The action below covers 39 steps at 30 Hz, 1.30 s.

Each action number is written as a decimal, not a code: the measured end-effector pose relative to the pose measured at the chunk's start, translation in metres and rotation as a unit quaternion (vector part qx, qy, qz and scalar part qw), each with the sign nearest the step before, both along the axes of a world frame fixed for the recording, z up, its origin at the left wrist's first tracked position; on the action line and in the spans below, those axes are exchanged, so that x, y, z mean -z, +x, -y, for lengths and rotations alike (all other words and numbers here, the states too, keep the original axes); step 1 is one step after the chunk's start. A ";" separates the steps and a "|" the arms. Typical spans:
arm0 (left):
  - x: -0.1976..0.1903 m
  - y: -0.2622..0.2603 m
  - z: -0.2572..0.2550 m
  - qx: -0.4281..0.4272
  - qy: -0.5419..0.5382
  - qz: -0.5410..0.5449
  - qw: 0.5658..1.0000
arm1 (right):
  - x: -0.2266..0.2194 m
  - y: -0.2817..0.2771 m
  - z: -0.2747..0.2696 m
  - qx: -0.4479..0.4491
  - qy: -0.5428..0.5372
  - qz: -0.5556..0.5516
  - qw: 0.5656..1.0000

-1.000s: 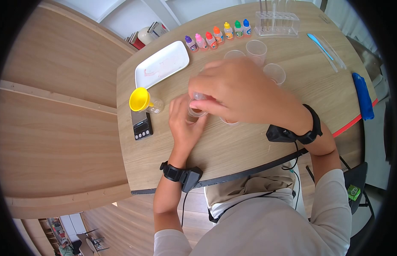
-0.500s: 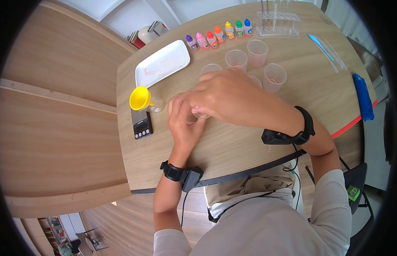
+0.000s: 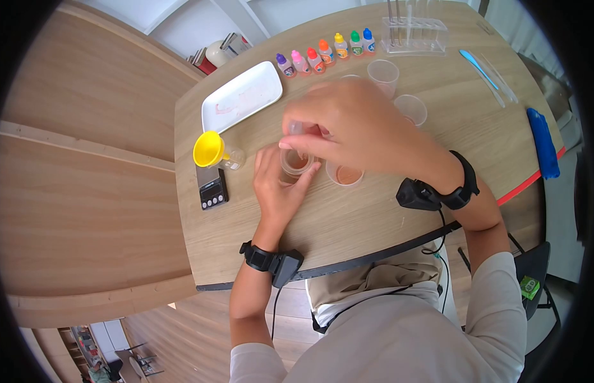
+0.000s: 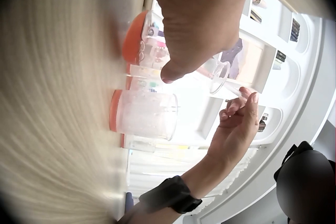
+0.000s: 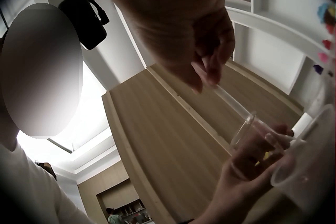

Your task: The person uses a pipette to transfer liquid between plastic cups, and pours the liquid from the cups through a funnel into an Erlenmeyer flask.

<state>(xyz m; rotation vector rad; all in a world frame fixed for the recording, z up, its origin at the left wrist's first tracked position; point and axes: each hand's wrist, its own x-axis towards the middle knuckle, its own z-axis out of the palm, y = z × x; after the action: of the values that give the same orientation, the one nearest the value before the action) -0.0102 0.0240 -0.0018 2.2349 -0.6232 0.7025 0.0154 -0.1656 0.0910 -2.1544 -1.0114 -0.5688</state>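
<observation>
In the head view my left hand (image 3: 276, 185) grips a small clear vessel (image 3: 297, 167) with reddish liquid at its bottom. My right hand (image 3: 354, 121) pinches a clear dropper (image 3: 296, 129) above it. The right wrist view shows the dropper's stem (image 5: 233, 102) slanting down from my right fingers into the mouth of the vessel (image 5: 244, 130), and my left hand (image 5: 239, 182) wrapped around it. A clear plastic cup (image 3: 345, 175) with reddish liquid stands just right of the vessel, partly under my right hand. The left wrist view shows the vessel's rim (image 4: 220, 77) beyond my left thumb.
A yellow funnel (image 3: 209, 149) in a glass container stands by a black scale (image 3: 213, 191) at left. Behind are a white tray (image 3: 243, 96), several color bottles (image 3: 315, 60) and a tube rack (image 3: 415, 37). More cups (image 3: 383, 75) stand beyond my right hand; blue stirrer (image 3: 479, 69) at right.
My right hand dipped toward the vessel and has risen again with the dropper, so the vessel's mouth and the nearby cup show more. My left hand has stayed nearly still.
</observation>
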 end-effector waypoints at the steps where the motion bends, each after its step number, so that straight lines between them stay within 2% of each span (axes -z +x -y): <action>1: 0.000 0.000 0.000 -0.001 0.007 -0.004 1.000 | -0.002 0.000 0.001 0.006 -0.004 -0.017 1.000; 4: 0.003 0.001 -0.001 0.001 0.006 -0.004 1.000 | -0.003 0.001 0.002 -0.007 0.050 -0.027 0.998; 11: 0.000 -0.001 0.000 -0.001 -0.011 -0.047 0.999 | -0.006 0.006 0.007 -0.014 0.098 -0.046 0.994; 13: 0.002 0.000 0.000 0.015 -0.026 -0.038 0.999 | -0.016 0.002 0.013 0.013 0.097 -0.133 0.986; 14: 0.002 0.000 0.000 0.014 -0.026 -0.038 0.999 | -0.019 0.003 0.015 0.012 0.096 -0.133 0.986; 16: 0.001 -0.001 -0.001 0.007 -0.007 -0.056 0.998 | -0.025 0.006 0.019 0.044 0.176 -0.167 0.969; 20: -0.001 -0.002 0.000 0.003 -0.010 -0.075 0.997 | -0.040 0.008 0.035 0.077 0.227 -0.135 0.961; 22: 0.000 -0.001 0.001 0.013 -0.018 -0.049 0.999 | -0.051 0.004 0.045 0.069 0.293 -0.204 0.932; 29: 0.001 0.000 0.001 0.020 -0.025 -0.059 0.998 | -0.050 0.008 0.061 0.148 0.145 -0.144 0.968; 31: 0.002 0.000 0.001 0.020 -0.028 -0.065 0.997 | -0.042 0.015 0.062 0.146 0.049 -0.076 0.985; 34: 0.002 0.000 0.000 0.023 -0.029 -0.067 0.997 | -0.038 0.013 0.058 0.120 0.041 -0.085 0.988; 37: 0.003 -0.001 -0.002 0.017 -0.012 -0.089 0.996 | -0.040 0.009 0.054 0.141 0.026 -0.121 0.982; 39: 0.004 -0.001 -0.003 0.017 -0.012 -0.090 0.996 | -0.035 0.010 0.053 0.141 0.025 -0.102 0.984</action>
<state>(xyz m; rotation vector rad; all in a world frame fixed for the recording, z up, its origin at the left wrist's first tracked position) -0.0108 0.0266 -0.0054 2.2296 -0.5585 0.4821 0.0256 -0.2188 0.1258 -2.2722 -0.5799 -0.4843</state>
